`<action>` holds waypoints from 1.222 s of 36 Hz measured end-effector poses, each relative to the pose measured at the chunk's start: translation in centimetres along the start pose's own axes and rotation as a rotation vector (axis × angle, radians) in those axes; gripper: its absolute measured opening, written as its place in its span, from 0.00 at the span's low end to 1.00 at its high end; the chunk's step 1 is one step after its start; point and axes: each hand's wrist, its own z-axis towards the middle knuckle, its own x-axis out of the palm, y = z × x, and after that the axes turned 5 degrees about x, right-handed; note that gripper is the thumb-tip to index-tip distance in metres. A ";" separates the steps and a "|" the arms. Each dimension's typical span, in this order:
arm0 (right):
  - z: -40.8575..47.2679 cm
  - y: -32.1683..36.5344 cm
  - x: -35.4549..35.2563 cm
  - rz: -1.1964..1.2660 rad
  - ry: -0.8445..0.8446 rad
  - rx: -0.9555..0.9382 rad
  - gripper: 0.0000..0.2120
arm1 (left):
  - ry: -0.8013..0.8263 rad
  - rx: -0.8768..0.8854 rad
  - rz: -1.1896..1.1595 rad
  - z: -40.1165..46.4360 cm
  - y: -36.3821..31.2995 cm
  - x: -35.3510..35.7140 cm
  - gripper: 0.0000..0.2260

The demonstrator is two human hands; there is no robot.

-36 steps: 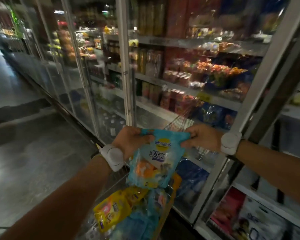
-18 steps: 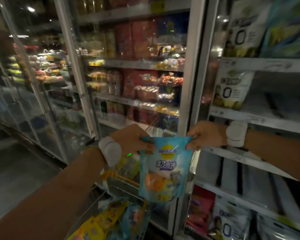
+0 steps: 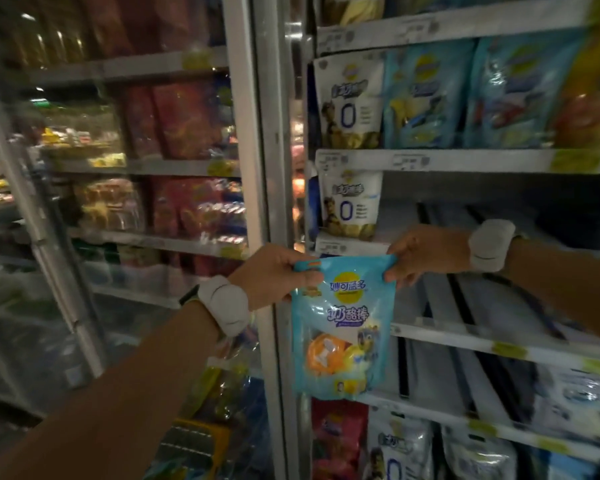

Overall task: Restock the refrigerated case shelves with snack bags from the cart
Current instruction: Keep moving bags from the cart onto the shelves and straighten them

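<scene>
Both hands, left hand (image 3: 278,271) and right hand (image 3: 421,254), pinch the top corners of the blue snack bag (image 3: 342,327); it hangs upright, and the bare shelf (image 3: 499,344) seems just behind, nearer the right grip

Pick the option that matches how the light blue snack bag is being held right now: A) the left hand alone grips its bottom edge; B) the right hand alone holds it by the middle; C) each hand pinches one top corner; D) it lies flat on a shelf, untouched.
C: the left hand pinches the top left corner of the light blue snack bag and the right hand pinches the top right corner, so it hangs between them.
</scene>
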 end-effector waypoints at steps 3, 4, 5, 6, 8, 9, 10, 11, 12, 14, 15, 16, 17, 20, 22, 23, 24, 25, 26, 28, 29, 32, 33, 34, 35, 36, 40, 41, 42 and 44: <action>-0.7 -1.4 -1.6 -0.029 -0.037 0.032 0.09 | -0.016 0.063 -0.049 1.6 -0.3 1.9 0.16; -0.5 -1.6 -1.8 -0.034 -0.050 0.037 0.09 | -0.029 0.081 -0.051 1.7 -0.3 2.2 0.19; -0.8 -2.3 -2.5 -0.044 -0.075 0.048 0.08 | -0.034 0.116 -0.032 2.5 -0.5 3.1 0.21; -1.2 -3.0 -3.4 -0.063 -0.091 0.054 0.06 | -0.039 0.151 -0.021 3.4 -0.7 4.2 0.23; -1.2 -3.5 -4.3 -0.111 -0.090 0.056 0.03 | -0.058 0.202 -0.017 3.9 -0.8 5.2 0.22; -1.5 -3.9 -4.8 -0.134 -0.088 0.059 0.03 | -0.060 0.222 -0.023 4.3 -0.8 5.9 0.21; -1.9 -4.3 -5.5 -0.152 -0.090 0.063 0.03 | -0.060 0.238 -0.026 4.8 -0.9 6.7 0.19; -1.8 -4.4 -5.7 -0.170 -0.089 0.065 0.04 | -0.064 0.248 -0.030 4.8 -0.8 6.9 0.17; -2.1 -4.8 -6.3 -0.187 -0.097 0.072 0.05 | -0.066 0.265 -0.033 5.1 -1.0 7.5 0.16; -2.5 -5.5 -7.2 -0.212 -0.107 0.082 0.06 | -0.084 0.283 -0.025 5.9 -1.3 8.5 0.16; -2.7 -5.8 -7.5 -0.226 -0.112 0.082 0.06 | -0.092 0.277 -0.024 6.3 -1.4 9.0 0.15; -2.9 -6.1 -7.9 -0.244 -0.108 0.082 0.06 | -0.100 0.266 -0.028 6.7 -1.4 9.5 0.15; -3.0 -6.3 -8.2 -0.264 -0.101 0.078 0.06 | -0.104 0.258 -0.032 7.0 -1.6 10.0 0.15; -3.7 -6.9 -9.1 -0.333 -0.104 0.084 0.04 | -0.107 0.275 -0.028 8.1 -2.0 11.5 0.15; -3.7 -6.9 -9.4 -0.362 -0.109 0.089 0.05 | -0.100 0.288 -0.017 8.4 -2.2 12.0 0.15; -3.9 -6.9 -9.6 -0.374 -0.115 0.090 0.05 | -0.095 0.294 -0.016 8.8 -2.3 12.5 0.15; -3.9 -6.9 -9.7 -0.402 -0.122 0.094 0.05 | -0.093 0.296 -0.021 8.9 -2.4 12.7 0.15; -3.8 -6.8 -9.7 -0.447 -0.130 0.101 0.05 | -0.092 0.300 -0.030 9.1 -2.5 12.9 0.15; -3.7 -6.8 -9.8 -0.499 -0.143 0.112 0.06 | -0.091 0.302 -0.038 9.3 -2.5 13.2 0.15; -3.5 -6.7 -9.9 -0.570 -0.168 0.114 0.07 | -0.092 0.303 -0.035 9.6 -2.6 13.4 0.15; -3.5 -6.6 -10.1 -0.589 -0.179 0.116 0.07 | -0.089 0.306 -0.033 10.0 -2.6 13.5 0.15; -3.2 -6.0 -10.4 -0.581 -0.190 0.125 0.08 | -0.079 0.305 -0.041 10.6 -2.6 13.5 0.15; -3.0 -5.9 -10.5 -0.559 -0.198 0.124 0.08 | -0.074 0.308 -0.045 10.9 -2.5 13.5 0.15; -2.9 -5.7 -10.6 -0.537 -0.209 0.118 0.08 | -0.070 0.310 -0.049 11.1 -2.5 13.5 0.14; -2.7 -5.5 -10.7 -0.513 -0.219 0.108 0.09 | -0.069 0.312 -0.052 11.4 -2.4 13.4 0.14; -2.5 -5.4 -10.7 -0.492 -0.226 0.093 0.10 | -0.071 0.318 -0.054 11.7 -2.4 13.3 0.14; -1.9 -4.2 -10.8 -0.456 -0.212 0.021 0.08 | -0.082 0.332 -0.058 13.1 -2.6 13.1 0.14; -1.7 -4.0 -10.9 -0.463 -0.209 0.012 0.07 | -0.086 0.331 -0.061 13.4 -2.6 13.0 0.14; -1.5 -3.8 -11.1 -0.469 -0.212 0.003 0.05 | -0.090 0.327 -0.066 13.9 -2.7 13.0 0.14; -1.3 -3.5 -11.1 -0.472 -0.215 -0.013 0.04 | -0.088 0.322 -0.065 14.4 -2.9 13.0 0.14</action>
